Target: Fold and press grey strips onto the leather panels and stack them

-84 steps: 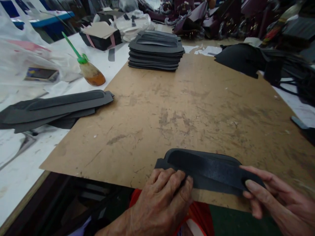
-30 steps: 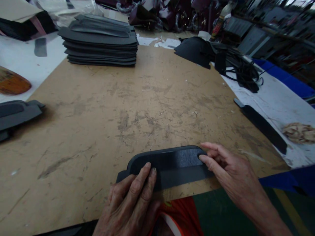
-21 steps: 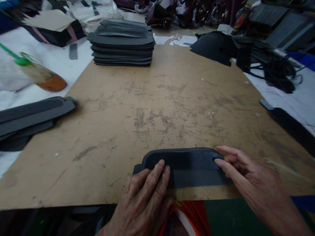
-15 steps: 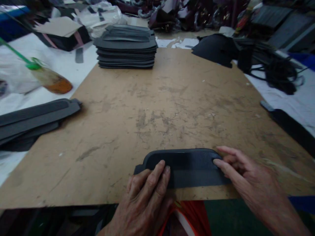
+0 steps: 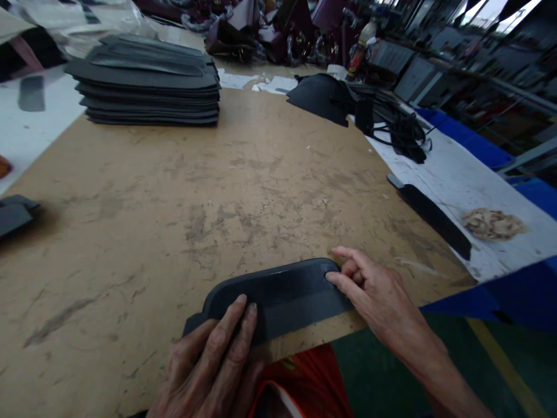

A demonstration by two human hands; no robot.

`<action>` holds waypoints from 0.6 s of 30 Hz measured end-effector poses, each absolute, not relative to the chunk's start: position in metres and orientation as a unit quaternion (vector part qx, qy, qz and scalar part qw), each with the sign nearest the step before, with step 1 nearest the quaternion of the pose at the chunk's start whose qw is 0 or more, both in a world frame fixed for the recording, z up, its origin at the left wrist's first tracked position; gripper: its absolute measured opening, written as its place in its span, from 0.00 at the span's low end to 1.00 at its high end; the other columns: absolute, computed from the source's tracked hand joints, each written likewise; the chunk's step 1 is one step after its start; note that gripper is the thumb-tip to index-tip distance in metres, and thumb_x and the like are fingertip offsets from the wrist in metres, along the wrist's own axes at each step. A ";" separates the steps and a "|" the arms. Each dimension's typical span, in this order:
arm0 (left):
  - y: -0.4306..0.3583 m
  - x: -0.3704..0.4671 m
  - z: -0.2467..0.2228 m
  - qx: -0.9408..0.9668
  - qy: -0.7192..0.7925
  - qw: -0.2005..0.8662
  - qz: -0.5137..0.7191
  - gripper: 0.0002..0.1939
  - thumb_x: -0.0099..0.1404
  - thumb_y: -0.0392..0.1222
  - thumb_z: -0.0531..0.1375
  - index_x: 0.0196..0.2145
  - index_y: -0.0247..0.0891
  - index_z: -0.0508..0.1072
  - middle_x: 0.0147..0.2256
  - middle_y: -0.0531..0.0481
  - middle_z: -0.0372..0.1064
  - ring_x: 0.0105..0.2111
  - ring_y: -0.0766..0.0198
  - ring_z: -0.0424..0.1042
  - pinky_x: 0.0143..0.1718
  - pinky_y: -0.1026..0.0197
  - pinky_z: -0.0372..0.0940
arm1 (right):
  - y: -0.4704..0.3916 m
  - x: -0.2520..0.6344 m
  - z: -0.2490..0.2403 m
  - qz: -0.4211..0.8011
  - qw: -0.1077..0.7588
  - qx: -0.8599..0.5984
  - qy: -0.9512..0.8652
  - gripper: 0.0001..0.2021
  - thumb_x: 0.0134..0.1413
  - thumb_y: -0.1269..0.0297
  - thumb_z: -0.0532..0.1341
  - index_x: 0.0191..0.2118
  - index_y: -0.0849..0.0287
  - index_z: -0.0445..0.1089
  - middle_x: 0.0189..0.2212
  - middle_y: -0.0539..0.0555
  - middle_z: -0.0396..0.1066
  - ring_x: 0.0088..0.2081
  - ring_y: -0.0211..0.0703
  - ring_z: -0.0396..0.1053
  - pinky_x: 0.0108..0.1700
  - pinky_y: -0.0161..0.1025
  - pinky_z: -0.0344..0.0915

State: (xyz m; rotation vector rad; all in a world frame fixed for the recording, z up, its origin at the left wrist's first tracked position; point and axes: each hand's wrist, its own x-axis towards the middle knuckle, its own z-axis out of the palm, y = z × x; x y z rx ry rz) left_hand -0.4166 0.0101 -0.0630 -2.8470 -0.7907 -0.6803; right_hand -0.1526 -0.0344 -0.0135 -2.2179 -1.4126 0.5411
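Note:
A long dark grey panel (image 5: 282, 302) with rounded upper corners lies flat at the near edge of the board, slightly tilted up to the right. A darker strip runs along its upper part. My left hand (image 5: 213, 360) rests on its left portion, fingers stretched out and pressed down on the surface. At the right end, my right hand (image 5: 369, 284) grips the panel's corner, the thumb on top and the other fingers curled at the edge. Whatever lies under the right fingertips is hidden.
A tall stack of similar dark panels (image 5: 152, 87) stands at the back left of the brown board (image 5: 261, 174). More panels (image 5: 15, 215) lie at the left edge. Dark sheets (image 5: 319, 96), black cords (image 5: 400, 136) and a black strip-shaped tool (image 5: 435, 217) line the right side.
The view has swung to the right, so the scene shifts left and a crumpled beige bundle appears. Both hands keep their places on the panel, which now looks more tilted.

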 end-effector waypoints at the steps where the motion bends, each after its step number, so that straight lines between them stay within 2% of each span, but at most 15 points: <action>1: 0.010 -0.416 -0.063 -0.938 -0.259 0.054 -0.224 0.28 0.67 0.40 0.53 0.63 0.32 0.54 0.59 0.40 0.60 0.49 0.54 0.66 0.48 0.55 0.58 | -0.034 -0.152 -0.013 0.194 0.225 -0.805 -0.514 0.16 0.55 0.58 0.58 0.49 0.56 0.67 0.26 0.48 0.71 0.27 0.39 0.69 0.30 0.37 0.62; 18: 0.011 -0.424 -0.064 -0.950 -0.249 0.061 -0.180 0.29 0.67 0.42 0.52 0.63 0.34 0.53 0.61 0.40 0.56 0.53 0.53 0.64 0.50 0.55 0.57 | -0.030 -0.154 -0.010 0.189 0.241 -0.805 -0.507 0.07 0.54 0.61 0.59 0.38 0.55 0.68 0.26 0.48 0.70 0.26 0.38 0.68 0.29 0.36 0.62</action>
